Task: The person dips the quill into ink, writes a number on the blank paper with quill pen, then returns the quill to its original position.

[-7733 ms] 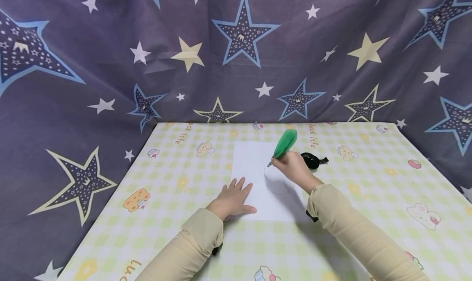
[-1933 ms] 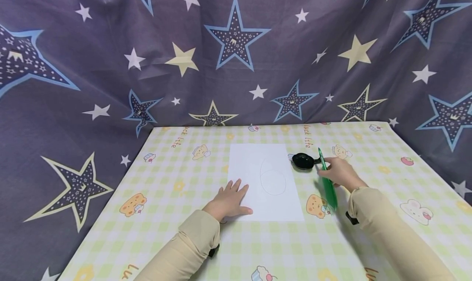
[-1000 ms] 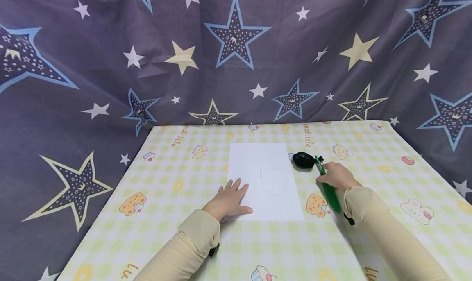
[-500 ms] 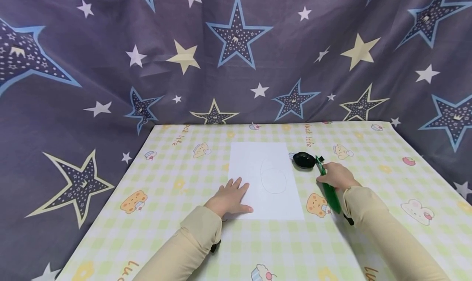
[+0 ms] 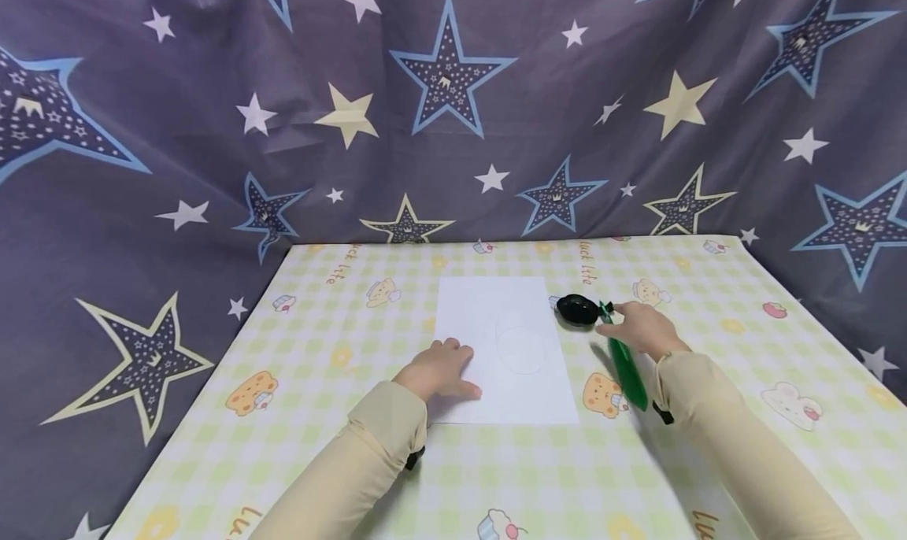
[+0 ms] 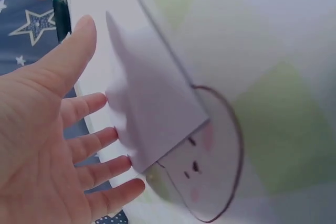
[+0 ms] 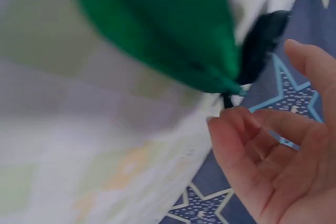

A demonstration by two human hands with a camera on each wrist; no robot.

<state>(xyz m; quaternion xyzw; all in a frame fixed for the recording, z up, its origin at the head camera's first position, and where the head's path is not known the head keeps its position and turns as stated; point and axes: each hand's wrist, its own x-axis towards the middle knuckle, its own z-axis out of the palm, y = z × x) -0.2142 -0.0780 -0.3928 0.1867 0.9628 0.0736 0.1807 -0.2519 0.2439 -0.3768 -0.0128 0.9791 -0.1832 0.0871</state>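
Observation:
A sheet of white paper [image 5: 471, 308] lies mid-table, bearing a thin looping line like a figure 6. My left hand [image 5: 441, 371] is over its lower left part, fingers slightly bent; in the left wrist view its fingertips [image 6: 122, 162] are right at the paper's edge. To the right, a green feather pen [image 5: 627, 371] lies slantwise, its tip by the short tail of a glossy black rounded object [image 5: 577, 310]. My right hand [image 5: 645, 329] is just beside the pen. In the right wrist view, its thumb and fingers stand apart, with the green feather [image 7: 163, 30] outside them.
A checked tablecloth [image 5: 319, 430] with printed cartoon figures covers the table. Behind the table hangs a dark curtain [image 5: 298, 52] with stars. A printed face [image 6: 210, 182] on the cloth shows under the paper's corner.
Earlier my right hand drew on the paper with the feather pen. It then carried the pen right to the black object and has now let go. My left fingers have bent and drawn in.

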